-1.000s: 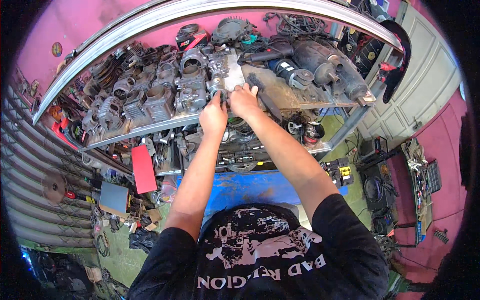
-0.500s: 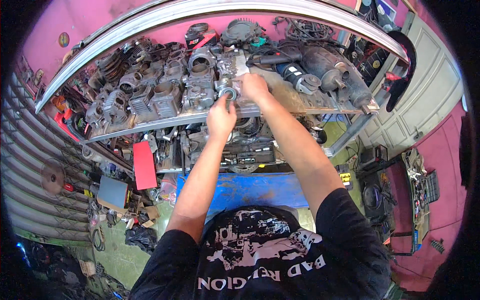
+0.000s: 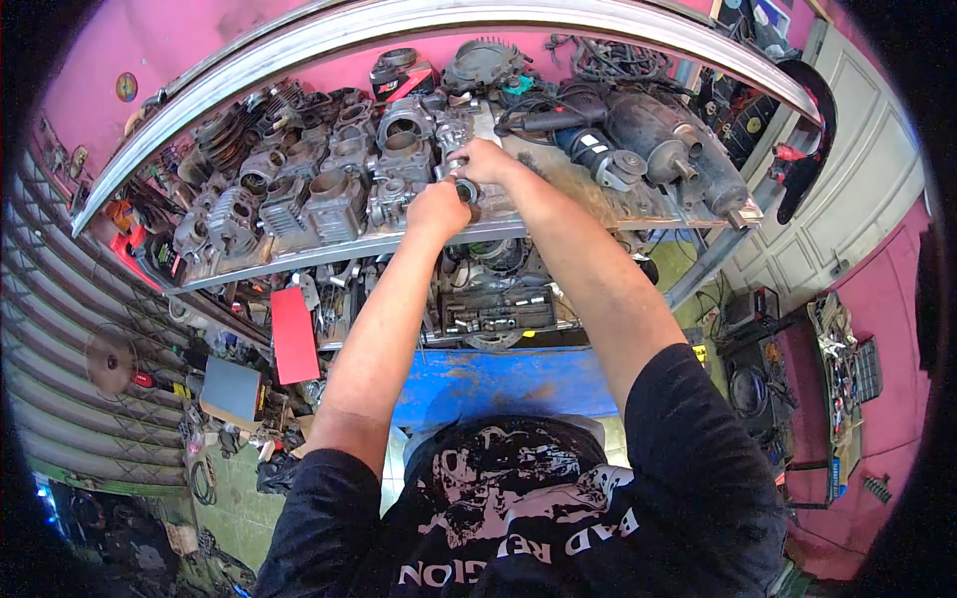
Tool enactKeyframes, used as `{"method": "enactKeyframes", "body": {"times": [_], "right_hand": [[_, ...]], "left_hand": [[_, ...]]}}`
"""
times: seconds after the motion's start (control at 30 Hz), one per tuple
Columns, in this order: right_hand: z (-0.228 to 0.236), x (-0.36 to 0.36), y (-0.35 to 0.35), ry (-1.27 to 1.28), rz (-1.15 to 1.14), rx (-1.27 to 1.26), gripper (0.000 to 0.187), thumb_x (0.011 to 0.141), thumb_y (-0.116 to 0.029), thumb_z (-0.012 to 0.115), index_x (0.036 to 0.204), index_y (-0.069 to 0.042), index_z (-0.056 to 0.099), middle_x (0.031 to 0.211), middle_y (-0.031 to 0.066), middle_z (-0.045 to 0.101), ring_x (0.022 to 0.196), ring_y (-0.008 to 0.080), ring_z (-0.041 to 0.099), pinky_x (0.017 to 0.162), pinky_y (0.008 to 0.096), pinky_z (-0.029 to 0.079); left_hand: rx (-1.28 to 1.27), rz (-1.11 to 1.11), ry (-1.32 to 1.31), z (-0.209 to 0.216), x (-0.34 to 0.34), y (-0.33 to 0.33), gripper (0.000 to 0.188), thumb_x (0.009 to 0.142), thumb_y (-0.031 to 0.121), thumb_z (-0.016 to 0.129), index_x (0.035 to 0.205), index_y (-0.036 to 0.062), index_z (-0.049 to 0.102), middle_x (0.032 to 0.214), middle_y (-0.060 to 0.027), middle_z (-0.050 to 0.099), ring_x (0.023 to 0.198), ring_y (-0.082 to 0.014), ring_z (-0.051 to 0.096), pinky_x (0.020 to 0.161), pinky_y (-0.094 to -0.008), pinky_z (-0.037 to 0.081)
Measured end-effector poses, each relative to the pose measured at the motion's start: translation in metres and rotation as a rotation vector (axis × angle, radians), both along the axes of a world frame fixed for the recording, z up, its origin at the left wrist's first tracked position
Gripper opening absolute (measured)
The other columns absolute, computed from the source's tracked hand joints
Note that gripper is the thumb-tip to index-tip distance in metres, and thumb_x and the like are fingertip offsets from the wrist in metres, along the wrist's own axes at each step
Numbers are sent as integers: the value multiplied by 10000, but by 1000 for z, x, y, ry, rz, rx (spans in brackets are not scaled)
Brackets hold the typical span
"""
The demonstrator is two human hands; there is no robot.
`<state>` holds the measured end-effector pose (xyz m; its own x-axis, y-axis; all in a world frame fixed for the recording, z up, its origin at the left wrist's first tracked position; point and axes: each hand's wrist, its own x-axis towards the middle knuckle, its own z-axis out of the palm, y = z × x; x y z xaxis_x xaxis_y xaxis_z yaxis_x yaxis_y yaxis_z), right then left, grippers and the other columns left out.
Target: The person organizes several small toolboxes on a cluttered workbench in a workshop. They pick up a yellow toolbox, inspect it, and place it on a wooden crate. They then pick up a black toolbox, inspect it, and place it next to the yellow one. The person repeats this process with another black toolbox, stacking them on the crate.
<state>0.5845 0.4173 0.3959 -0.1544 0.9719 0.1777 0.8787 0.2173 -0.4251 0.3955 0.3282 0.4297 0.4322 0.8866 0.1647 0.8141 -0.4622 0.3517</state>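
Observation:
Both of my hands are at a small grey metal engine part with a round, ring-like mouth [image 3: 467, 189], at the front edge of the shelf. My left hand [image 3: 439, 209] is closed on its near left side, fingers bent at the ring. From the right, my right hand [image 3: 484, 162] reaches over it, fingers curled and closed at its far end. My fingers hide much of the part, so its exact kind cannot be made out. Just left of it lies a carburetor-like metal piece [image 3: 391, 202], and beside that a finned engine cylinder [image 3: 334, 205] stands upright.
Several greasy engine castings crowd the shelf's left half. An angle grinder [image 3: 603, 159] and a dark exhaust muffler [image 3: 648, 135] lie on the right. A metal rail [image 3: 478, 12] spans above. Below are a socket tray [image 3: 496, 317] and a blue bench surface [image 3: 498, 384].
The round mouth has turned away from me and is now partly covered. My left hand has closed more around it, and my right hand has shifted slightly left and nearer.

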Motion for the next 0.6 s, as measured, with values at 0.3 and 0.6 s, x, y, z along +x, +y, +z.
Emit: {"method": "enactKeyframes", "body": {"times": [0.3,0.6], "right_hand": [[2,2,-18,101,-27,41,526,809,-418,825,1285,-214,740,1158,154,757,1060,306,725,960,402,552],[58,-2,-144,272,-292,414,406,873,-296,769,1249,-144,737,1106,178,755,1031,368,718,940,462,553]], "left_hand": [[8,52,36,-3,6,2,421,868,289,718,1210,47,683,1146,-217,733,1069,-387,714,918,-495,582],[440,-101,-621,-37,-30,-68,391,938,130,671,1319,46,654,1248,-228,700,1142,-399,686,967,-452,555]]}}
